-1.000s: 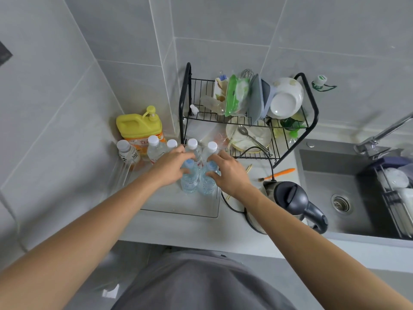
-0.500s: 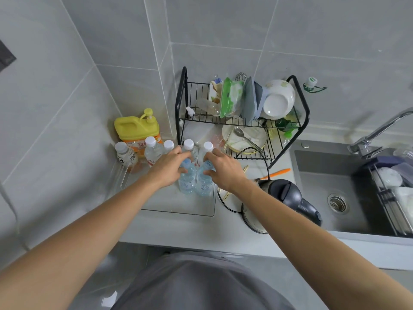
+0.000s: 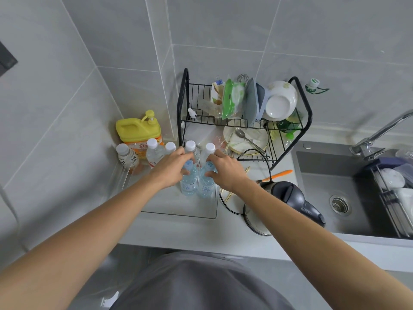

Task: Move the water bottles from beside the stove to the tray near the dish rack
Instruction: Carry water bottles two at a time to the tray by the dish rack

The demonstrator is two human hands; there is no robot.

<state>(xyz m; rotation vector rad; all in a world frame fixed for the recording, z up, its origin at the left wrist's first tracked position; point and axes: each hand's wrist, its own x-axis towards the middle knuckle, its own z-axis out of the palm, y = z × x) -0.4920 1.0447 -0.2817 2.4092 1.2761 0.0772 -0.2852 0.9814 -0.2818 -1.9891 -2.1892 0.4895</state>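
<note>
2 bare forearms, no sleeves visible; grey garment (image 3: 196,285) over torso at bottom.

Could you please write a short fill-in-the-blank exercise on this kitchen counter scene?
1. Each hand grips one clear water bottle with a ____ cap: left hand, right hand.
2. The pump jug behind the bottles is ____.
3. The white bowl sits on the ____ tier of the dish rack.
4. The kettle stands between the tray and the ____.

Missing words: blue; yellow; upper; sink
</note>
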